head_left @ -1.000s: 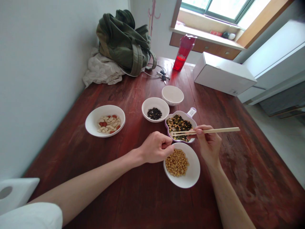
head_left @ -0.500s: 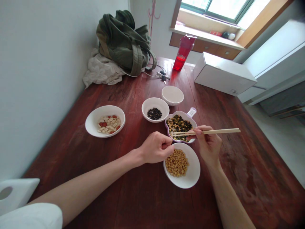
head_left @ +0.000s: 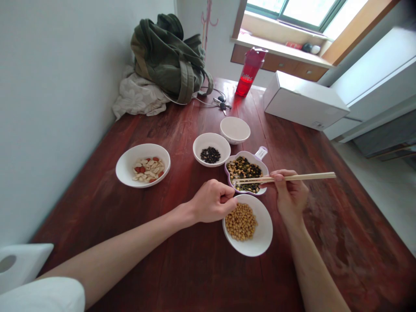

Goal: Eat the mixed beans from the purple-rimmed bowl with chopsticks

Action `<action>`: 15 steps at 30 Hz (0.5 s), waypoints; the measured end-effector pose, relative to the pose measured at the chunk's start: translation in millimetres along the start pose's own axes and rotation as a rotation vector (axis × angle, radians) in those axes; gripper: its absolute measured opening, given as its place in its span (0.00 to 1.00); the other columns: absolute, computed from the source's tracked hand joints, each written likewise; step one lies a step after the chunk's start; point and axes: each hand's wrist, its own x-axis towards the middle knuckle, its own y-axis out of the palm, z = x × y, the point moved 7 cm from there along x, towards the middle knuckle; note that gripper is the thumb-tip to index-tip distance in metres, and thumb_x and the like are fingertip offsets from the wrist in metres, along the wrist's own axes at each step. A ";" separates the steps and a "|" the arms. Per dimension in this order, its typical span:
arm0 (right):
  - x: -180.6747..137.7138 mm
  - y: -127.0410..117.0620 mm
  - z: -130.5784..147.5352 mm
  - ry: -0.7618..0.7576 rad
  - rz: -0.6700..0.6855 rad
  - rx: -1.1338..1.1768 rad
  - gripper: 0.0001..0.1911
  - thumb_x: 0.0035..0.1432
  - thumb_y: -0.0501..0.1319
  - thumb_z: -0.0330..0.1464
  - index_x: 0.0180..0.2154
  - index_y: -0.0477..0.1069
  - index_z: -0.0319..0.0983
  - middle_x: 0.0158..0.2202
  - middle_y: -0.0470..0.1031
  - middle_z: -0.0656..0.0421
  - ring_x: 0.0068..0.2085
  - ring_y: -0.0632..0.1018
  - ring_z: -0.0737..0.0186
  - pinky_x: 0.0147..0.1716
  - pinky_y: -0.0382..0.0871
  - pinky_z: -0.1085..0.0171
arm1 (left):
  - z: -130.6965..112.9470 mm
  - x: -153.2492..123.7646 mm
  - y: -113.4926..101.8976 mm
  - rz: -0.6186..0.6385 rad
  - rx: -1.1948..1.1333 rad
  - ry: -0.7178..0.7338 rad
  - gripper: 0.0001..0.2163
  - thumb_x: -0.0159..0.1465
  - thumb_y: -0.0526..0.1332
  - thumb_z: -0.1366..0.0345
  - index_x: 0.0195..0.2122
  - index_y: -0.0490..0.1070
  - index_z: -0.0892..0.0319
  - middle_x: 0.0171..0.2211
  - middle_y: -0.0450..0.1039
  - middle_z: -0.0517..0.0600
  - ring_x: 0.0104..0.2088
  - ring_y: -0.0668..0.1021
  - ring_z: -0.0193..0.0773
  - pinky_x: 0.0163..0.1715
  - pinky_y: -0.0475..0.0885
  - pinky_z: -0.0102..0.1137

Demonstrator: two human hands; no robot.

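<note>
The right hand (head_left: 290,196) pinches wooden chopsticks (head_left: 305,176) over the lilac handled dish (head_left: 247,153) of mixed beans (head_left: 243,170), where a slipped grip could flick beans onto the tabletop (head_left: 338,242); the curled left hand (head_left: 211,201) sits just beside the white bowl (head_left: 264,234).

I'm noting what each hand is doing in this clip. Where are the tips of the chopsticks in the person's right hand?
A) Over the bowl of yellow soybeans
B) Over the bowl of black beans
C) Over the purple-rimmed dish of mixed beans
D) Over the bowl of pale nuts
C: the chopsticks in the right hand extend leftward, their tips above the mixed beans in the purple-rimmed dish.
</note>
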 end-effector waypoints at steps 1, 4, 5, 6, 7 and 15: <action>-1.1 2.3 0.1 -0.005 0.018 -0.018 0.10 0.66 0.67 0.41 0.38 0.77 0.40 0.33 0.82 0.58 0.29 0.84 0.59 0.27 0.82 0.62 | -0.1 0.1 0.0 0.000 -0.002 0.000 0.19 0.62 0.59 0.66 0.20 0.48 0.58 0.18 0.46 0.40 0.21 0.53 0.26 0.22 0.48 0.28; -3.9 8.0 0.1 -0.022 0.054 -0.027 0.09 0.66 0.67 0.40 0.38 0.77 0.41 0.33 0.81 0.59 0.30 0.85 0.58 0.29 0.83 0.61 | -0.8 0.3 0.2 -0.002 -0.006 0.005 0.20 0.63 0.59 0.66 0.19 0.48 0.58 0.18 0.46 0.40 0.21 0.53 0.26 0.22 0.47 0.28; -4.5 8.8 0.1 -0.026 0.057 -0.028 0.09 0.66 0.67 0.40 0.38 0.77 0.41 0.33 0.81 0.59 0.31 0.85 0.57 0.29 0.84 0.61 | -1.1 0.3 0.3 -0.003 -0.007 0.008 0.20 0.62 0.59 0.66 0.19 0.48 0.58 0.18 0.46 0.40 0.21 0.53 0.26 0.22 0.47 0.28; -4.8 9.4 -0.2 -0.029 0.061 -0.031 0.09 0.66 0.67 0.40 0.38 0.78 0.41 0.33 0.81 0.59 0.31 0.85 0.57 0.29 0.84 0.61 | -1.3 0.3 0.3 -0.005 -0.007 0.009 0.20 0.62 0.59 0.66 0.19 0.48 0.58 0.18 0.46 0.40 0.21 0.53 0.26 0.22 0.47 0.28; -5.0 9.8 -0.6 -0.028 0.066 -0.036 0.09 0.66 0.67 0.40 0.38 0.78 0.41 0.33 0.81 0.59 0.31 0.85 0.57 0.29 0.83 0.61 | -1.4 0.2 0.3 -0.005 -0.008 0.009 0.20 0.62 0.59 0.66 0.19 0.48 0.59 0.18 0.46 0.40 0.21 0.53 0.26 0.22 0.47 0.28; -6.1 11.0 -3.1 -0.033 0.087 -0.044 0.08 0.66 0.67 0.40 0.39 0.77 0.42 0.35 0.82 0.58 0.32 0.86 0.56 0.28 0.82 0.61 | -1.9 -0.2 -0.3 -0.003 -0.003 0.010 0.19 0.63 0.59 0.66 0.20 0.48 0.59 0.18 0.46 0.40 0.21 0.53 0.26 0.22 0.47 0.28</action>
